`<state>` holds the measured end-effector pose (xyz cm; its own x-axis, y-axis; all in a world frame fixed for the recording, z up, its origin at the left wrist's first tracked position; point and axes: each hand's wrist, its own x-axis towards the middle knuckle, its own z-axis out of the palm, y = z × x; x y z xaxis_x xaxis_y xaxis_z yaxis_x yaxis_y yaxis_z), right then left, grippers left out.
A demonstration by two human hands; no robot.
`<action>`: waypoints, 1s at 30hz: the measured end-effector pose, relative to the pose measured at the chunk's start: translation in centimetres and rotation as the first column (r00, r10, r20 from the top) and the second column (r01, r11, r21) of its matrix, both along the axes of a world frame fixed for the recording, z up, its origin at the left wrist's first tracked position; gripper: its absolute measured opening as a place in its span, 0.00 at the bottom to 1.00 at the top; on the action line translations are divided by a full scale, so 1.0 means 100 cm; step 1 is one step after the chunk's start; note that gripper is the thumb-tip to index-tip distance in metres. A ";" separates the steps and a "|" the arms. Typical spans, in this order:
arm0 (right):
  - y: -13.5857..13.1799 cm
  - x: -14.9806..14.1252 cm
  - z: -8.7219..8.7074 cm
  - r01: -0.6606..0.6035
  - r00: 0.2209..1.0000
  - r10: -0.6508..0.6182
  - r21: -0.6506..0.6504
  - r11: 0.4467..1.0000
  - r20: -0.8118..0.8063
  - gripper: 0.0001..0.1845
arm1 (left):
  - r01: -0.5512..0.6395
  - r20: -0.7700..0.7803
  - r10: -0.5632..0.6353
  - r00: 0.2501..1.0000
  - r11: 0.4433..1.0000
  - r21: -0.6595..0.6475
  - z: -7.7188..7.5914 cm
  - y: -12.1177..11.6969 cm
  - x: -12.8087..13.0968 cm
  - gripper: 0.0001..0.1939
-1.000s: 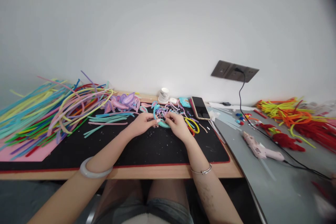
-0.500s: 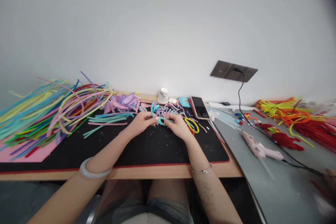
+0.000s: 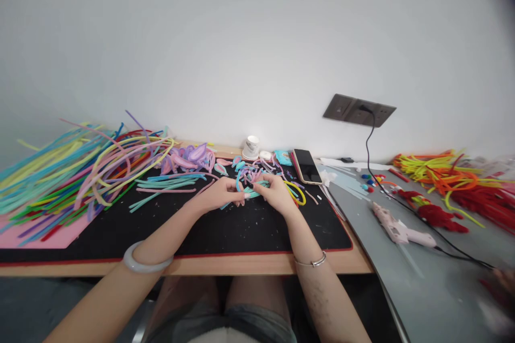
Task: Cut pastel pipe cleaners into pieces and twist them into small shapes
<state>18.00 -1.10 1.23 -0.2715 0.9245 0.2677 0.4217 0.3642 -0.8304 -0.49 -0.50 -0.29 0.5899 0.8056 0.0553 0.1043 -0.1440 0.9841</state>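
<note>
Over a black mat [image 3: 225, 230] on the desk [image 3: 241, 266], pinching turquoise strands [image 3: 254, 194] between the fingers of left hand [image 3: 219, 194] and right hand [image 3: 277, 194], near cut lilac pieces [image 3: 248, 174], with a phone [image 3: 308, 166] farther right. Possible trouble from here: losing the curve through a slack pinch on springy fuzz, or snagging neighbouring bits through working so tight to the heap.

glossy dark phone screen [image 3: 308, 166]; matt black mat [image 3: 241, 225]; fuzzy stems [image 3: 169, 182]; pale-wood table edge [image 3: 233, 265].
</note>
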 end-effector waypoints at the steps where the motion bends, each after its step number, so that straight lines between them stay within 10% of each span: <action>1: 0.000 0.000 0.000 0.001 1.000 -0.001 -0.001 1.000 -0.009 0.08 | 0.002 0.006 -0.002 1.000 1.000 0.005 0.001 0.000 0.000 0.11; 9: 0.002 -0.003 -0.005 0.051 0.991 -0.050 0.004 0.999 -0.120 0.10 | 0.079 -0.031 -0.078 0.996 0.996 0.033 0.003 -0.003 -0.001 0.12; 18: 0.003 -0.001 -0.008 -0.124 0.923 0.028 -0.227 0.966 -0.385 0.10 | -0.203 0.008 0.203 0.979 0.975 0.088 0.003 0.002 0.001 0.11; 30: 0.003 -0.005 -0.012 -0.245 0.828 0.029 -0.314 0.917 -0.560 0.11 | -0.155 -0.015 0.158 0.987 0.981 0.116 0.003 -0.001 0.002 0.12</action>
